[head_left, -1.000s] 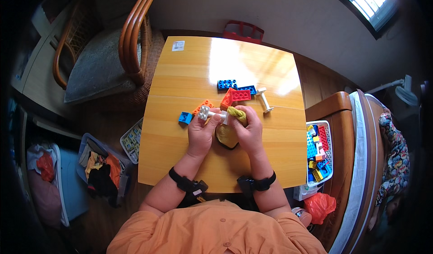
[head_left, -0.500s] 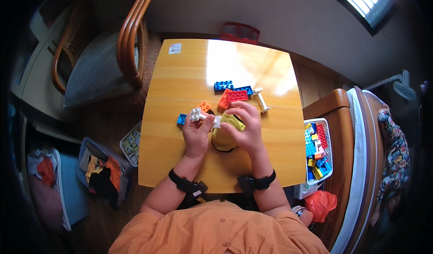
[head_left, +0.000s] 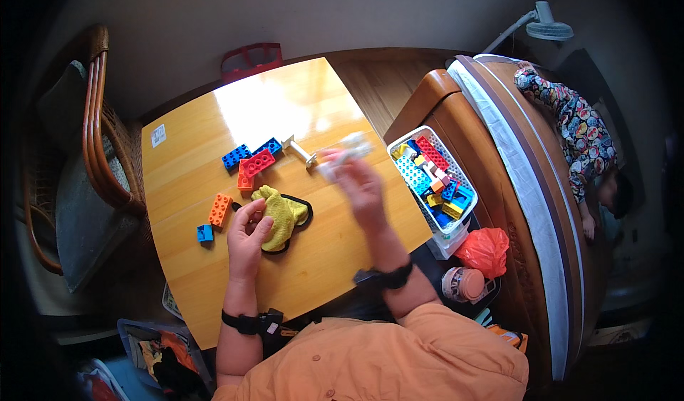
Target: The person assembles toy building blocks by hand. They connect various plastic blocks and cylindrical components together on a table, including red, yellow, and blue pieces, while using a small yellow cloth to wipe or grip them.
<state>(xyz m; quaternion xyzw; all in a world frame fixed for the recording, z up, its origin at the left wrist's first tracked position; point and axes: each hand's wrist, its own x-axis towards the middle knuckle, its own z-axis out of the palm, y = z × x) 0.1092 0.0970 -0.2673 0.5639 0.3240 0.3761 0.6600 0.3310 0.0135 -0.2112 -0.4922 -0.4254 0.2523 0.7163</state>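
Observation:
In my right hand (head_left: pixel 362 191), lifted over the right side of the table, is a white toy-block piece (head_left: pixel 353 146), smeared by motion. My left hand (head_left: pixel 248 238) is by a yellow cloth (head_left: pixel 285 219) with black edging; its fingers are curved and apart, holding nothing I can see. Left of that hand lie an orange block (head_left: pixel 220 209) and a small blue block (head_left: pixel 204 233). Beyond the cloth, a red block (head_left: pixel 258 163) rests against a red-orange one (head_left: pixel 245 179) and blue blocks (head_left: pixel 236 157). A cream pillar-shaped piece (head_left: pixel 299 153) lies to their right.
A white basket (head_left: pixel 390 146) of mixed toy blocks stands off the table's right edge, with a red plastic bag (head_left: pixel 484 252) and a lidded jar (head_left: pixel 464 285) nearer me. A rattan chair (head_left: pixel 92 158) is at left. Someone in patterned clothes (head_left: pixel 573 126) lies on the bed at right.
My right hand has swung away to the right with the white piece. My left hand has let go of it and lowered beside the cloth. The view has turned rightward.

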